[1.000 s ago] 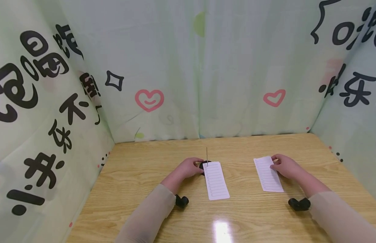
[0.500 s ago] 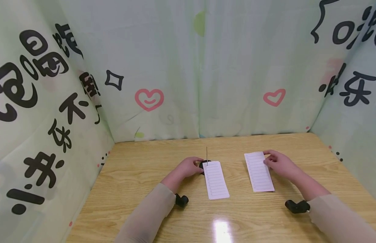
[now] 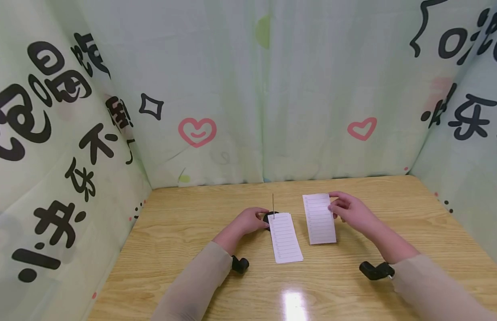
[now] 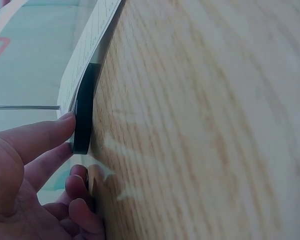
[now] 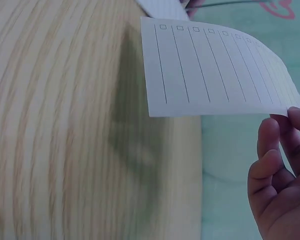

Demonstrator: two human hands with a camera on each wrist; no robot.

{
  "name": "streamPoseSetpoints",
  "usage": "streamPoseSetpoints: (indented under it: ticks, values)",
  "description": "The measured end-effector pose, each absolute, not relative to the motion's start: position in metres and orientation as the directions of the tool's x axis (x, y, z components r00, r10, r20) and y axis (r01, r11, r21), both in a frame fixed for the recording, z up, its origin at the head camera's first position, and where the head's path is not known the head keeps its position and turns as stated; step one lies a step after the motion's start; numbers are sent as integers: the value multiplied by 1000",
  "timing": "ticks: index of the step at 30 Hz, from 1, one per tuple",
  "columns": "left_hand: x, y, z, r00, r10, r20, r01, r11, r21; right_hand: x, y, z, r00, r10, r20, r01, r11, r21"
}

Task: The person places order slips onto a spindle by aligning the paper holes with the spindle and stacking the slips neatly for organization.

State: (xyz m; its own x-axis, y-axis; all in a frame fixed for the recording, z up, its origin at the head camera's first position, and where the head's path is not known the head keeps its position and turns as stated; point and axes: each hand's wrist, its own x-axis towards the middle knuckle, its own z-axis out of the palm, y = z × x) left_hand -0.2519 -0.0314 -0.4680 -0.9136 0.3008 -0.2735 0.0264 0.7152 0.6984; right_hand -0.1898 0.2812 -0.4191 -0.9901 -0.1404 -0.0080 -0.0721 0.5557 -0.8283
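A bill spike stands on the table, its thin metal needle [image 3: 273, 203] upright from a round black base [image 4: 83, 125]. My left hand [image 3: 250, 220] pinches the left edge of that base between thumb and finger, the other fingers low by the tabletop. Lined white slips [image 3: 286, 240] are pierced on the needle and lie over the base, hiding much of it. To the right, my right hand [image 3: 350, 214] pinches another lined slip [image 3: 320, 220] by its upper right edge. In the right wrist view this slip, with small checkboxes, bends as it hangs above the table.
The wooden table [image 3: 184, 214] is bordered behind and at both sides by pale printed curtains [image 3: 232, 89]. Black wrist mounts [image 3: 240, 265] stick out from both sleeves near the tabletop. A bright light reflection lies on the front of the table.
My right hand has carried its slip left and somewhat up in the head view, closer to the spike. My left hand and the spike have stayed in place.
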Motion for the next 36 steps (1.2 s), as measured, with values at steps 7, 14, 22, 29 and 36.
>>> streamPoseSetpoints:
  ticks: [7, 14, 22, 29, 36]
  values:
    - [-253, -31, -468, -914, 297, -275, 29, 725, 689, -193, 256, -411, -989, -148, -26, -52, 500, -864]
    - [-251, -30, -467, -912, 302, -278, 31, 725, 688, -196, 235, -403, -987, -163, -11, -67, 466, -882]
    - [-250, -32, -467, -916, 288, -280, 17, 724, 690, -200, 223, -403, -985, -175, -3, -76, 446, -892]
    - [-251, -40, -464, -934, 256, -248, -14, 669, 743, -203, 215, -403, -984, -173, -29, -50, 435, -899]
    - [-253, -45, -447, -960, 219, -176, -42, 508, 860, -207, 206, -404, -983, -185, -11, -68, 417, -906]
